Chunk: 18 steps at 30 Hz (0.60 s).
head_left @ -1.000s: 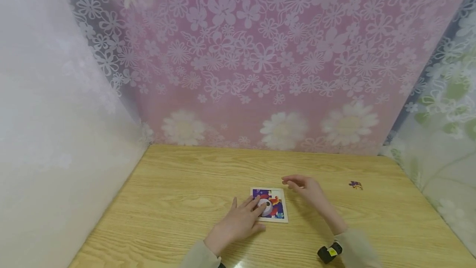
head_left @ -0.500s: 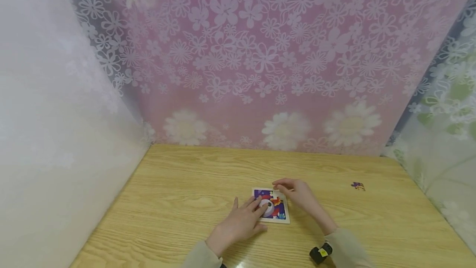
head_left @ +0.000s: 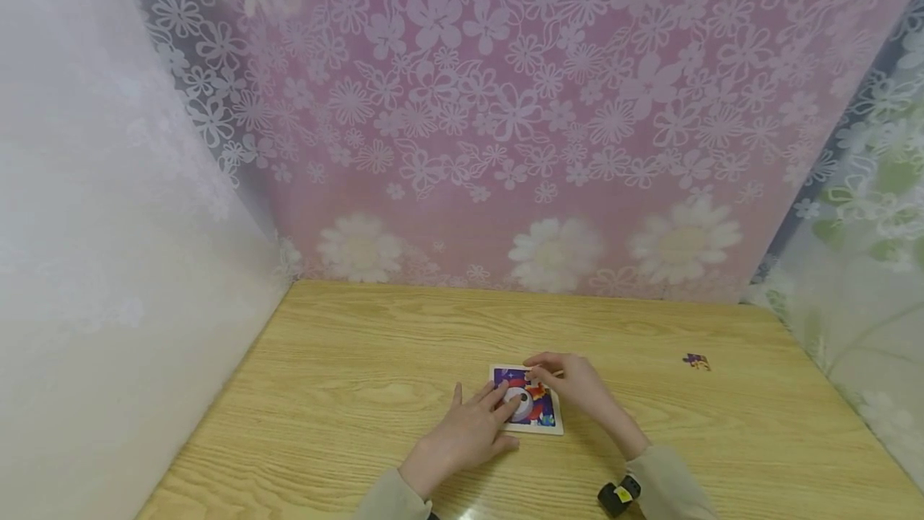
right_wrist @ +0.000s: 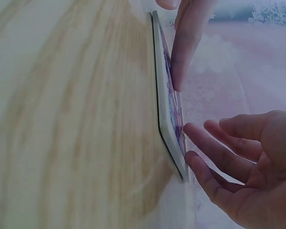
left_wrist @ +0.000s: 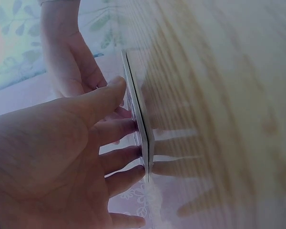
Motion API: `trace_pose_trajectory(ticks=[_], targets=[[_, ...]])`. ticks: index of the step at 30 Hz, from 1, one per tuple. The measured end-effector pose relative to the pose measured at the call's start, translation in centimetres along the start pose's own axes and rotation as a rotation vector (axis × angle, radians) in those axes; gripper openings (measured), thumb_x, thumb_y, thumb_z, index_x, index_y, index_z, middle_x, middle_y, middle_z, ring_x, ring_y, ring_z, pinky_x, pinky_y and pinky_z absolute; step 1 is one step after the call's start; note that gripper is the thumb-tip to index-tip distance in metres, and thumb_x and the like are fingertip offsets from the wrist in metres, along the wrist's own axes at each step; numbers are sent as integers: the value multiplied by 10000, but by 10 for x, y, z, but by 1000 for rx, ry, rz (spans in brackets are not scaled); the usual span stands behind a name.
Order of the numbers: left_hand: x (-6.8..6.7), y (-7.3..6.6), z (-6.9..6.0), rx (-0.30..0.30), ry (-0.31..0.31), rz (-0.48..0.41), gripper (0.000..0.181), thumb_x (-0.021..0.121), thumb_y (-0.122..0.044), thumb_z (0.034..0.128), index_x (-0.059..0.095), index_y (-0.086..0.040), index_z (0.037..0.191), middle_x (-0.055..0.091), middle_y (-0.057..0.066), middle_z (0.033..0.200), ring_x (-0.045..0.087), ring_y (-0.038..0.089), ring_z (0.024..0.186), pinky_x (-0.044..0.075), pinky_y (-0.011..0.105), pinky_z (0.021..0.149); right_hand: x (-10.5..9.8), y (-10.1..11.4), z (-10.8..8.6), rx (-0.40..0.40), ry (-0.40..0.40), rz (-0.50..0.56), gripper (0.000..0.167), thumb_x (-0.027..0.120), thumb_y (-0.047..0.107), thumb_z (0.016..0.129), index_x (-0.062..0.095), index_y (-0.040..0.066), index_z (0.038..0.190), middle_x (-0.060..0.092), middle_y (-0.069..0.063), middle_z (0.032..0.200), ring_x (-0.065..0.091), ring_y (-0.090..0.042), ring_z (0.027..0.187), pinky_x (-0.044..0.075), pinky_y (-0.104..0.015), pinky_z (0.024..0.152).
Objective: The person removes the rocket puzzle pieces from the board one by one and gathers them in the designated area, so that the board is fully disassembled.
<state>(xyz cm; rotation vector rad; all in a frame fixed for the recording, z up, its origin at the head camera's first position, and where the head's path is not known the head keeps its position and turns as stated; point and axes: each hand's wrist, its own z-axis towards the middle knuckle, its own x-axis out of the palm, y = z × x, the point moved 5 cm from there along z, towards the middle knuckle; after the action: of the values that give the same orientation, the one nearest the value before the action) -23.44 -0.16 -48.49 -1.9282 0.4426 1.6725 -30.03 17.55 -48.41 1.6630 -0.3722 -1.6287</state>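
A small jigsaw puzzle (head_left: 543, 417) in a pale frame lies on the wooden table, its picture purple, red and white. My left hand (head_left: 464, 433) rests on its left part with spread, straight fingers; the left wrist view shows those fingertips on the board. Over the upper right corner, my right hand (head_left: 580, 388) pinches a small puzzle piece (head_left: 533, 376), mostly hidden by the fingertips. In the right wrist view, the right fingertips (right_wrist: 188, 157) meet the puzzle's face near the frame. A loose puzzle piece (head_left: 697, 362), purple and orange, lies off to the right.
The light wooden table (head_left: 346, 359) runs back to a pink flowered curtain (head_left: 462, 183). Pale sheets hang on the left and right sides. A black camera (head_left: 617, 496) is strapped to the right wrist.
My right hand has moved left and down, from beside the puzzle onto its upper right corner. The left hand stays on the board, and the loose piece lies where it was.
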Motion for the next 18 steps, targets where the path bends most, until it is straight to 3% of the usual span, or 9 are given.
trace_pose_trajectory(ticks=[18], targets=[[-2,-2,-2,-5,-4,-5,632,566,-519,992,451,-235,1545,354,42,1629,338,259,1497,290,685,1132,1,2,-1,34,-1,-7,221,627,206,1017,754,103,1166,761,-54,1083,711,-243,960,584,-440,812]])
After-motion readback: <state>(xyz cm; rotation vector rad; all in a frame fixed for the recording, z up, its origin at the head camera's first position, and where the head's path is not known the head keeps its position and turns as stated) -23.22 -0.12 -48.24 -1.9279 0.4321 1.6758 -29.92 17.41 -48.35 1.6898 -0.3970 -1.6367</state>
